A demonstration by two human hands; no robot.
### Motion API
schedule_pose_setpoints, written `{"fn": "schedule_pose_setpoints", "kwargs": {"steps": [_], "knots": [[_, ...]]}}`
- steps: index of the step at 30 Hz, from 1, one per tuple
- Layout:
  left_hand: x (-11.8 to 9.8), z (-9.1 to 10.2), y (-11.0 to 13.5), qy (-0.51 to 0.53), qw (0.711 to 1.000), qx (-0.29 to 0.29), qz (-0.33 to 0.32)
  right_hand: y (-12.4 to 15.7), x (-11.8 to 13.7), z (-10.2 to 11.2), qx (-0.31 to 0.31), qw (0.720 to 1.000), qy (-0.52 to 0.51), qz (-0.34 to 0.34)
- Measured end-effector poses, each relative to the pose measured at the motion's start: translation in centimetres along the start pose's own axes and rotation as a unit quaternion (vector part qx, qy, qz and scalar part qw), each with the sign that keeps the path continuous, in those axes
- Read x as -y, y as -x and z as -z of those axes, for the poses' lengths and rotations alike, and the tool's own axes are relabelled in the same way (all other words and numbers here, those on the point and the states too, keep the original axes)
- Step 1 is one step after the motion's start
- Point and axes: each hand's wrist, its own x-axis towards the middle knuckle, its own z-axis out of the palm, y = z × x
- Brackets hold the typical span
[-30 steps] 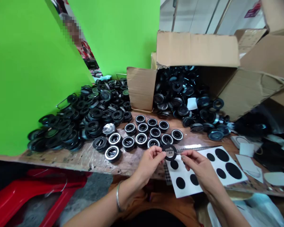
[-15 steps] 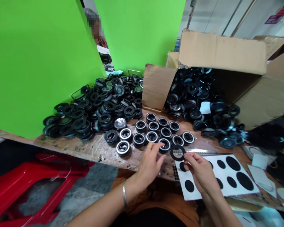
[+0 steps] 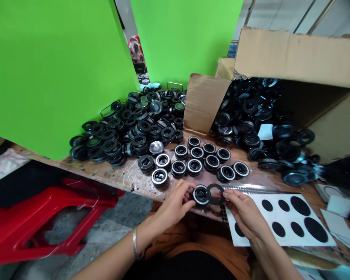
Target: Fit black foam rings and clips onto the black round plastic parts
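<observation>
My left hand [image 3: 175, 204] grips a round black speaker part with a silver rim [image 3: 200, 195] at the near edge of the wooden bench [image 3: 125, 177]. My right hand [image 3: 243, 210] pinches a thin flat black ring [image 3: 215, 194] right beside that part, its edge touching or overlapping it. Under my right hand lies a white backing sheet [image 3: 282, 221] with black round cut-outs. Several similar silver-rimmed parts [image 3: 194, 166] stand in rows just beyond my hands.
A heap of black parts [image 3: 128, 130] lies at the left by green panels [image 3: 46, 70]. A tipped cardboard box [image 3: 294, 66] spills more parts [image 3: 259, 128] at the right. A red plastic stool [image 3: 37, 217] stands below the bench at left. White paper scraps [image 3: 338, 206] lie far right.
My left hand reached to the rows and picked up a silver-rimmed part, drawing it to the bench edge. My right hand kept the black ring and brought it against the part. The view shifted left.
</observation>
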Motion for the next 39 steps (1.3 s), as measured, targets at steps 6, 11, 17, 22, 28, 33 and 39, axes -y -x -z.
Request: {"fn": "schedule_pose_setpoints", "kwargs": {"steps": [6,11,17,22,28,33,39], "knots": [[0.8,-1.3,0.4,0.363,0.907,-0.036,0.21,-0.4,-0.6,-2.5,0.02,0.999,-0.018,-0.025],[1.0,-2.0,-0.3,0.421,0.872,-0.05,0.245,-0.5,-1.0,-3.3,0.001,1.0,-0.004,-0.011],[1.1,-1.9,-0.2,0.433,0.863,-0.045,0.257,-0.3,-1.3,-3.6,-0.012,1.0,-0.006,-0.018],[1.0,-1.8,-0.2,0.432,0.862,-0.042,0.261,0.0,-1.2,-3.9,0.0,0.999,-0.003,-0.032],[1.0,-1.8,-0.3,0.438,0.86,-0.041,0.26,0.0,-1.1,-4.0,0.001,0.999,0.004,-0.035],[1.1,-1.9,-0.2,0.443,0.859,-0.04,0.255,-0.1,-1.4,-3.9,-0.012,1.0,0.013,-0.026],[1.2,-1.9,-0.2,0.444,0.86,-0.039,0.251,-0.1,-1.7,-3.8,-0.02,0.999,0.023,-0.021]]}}
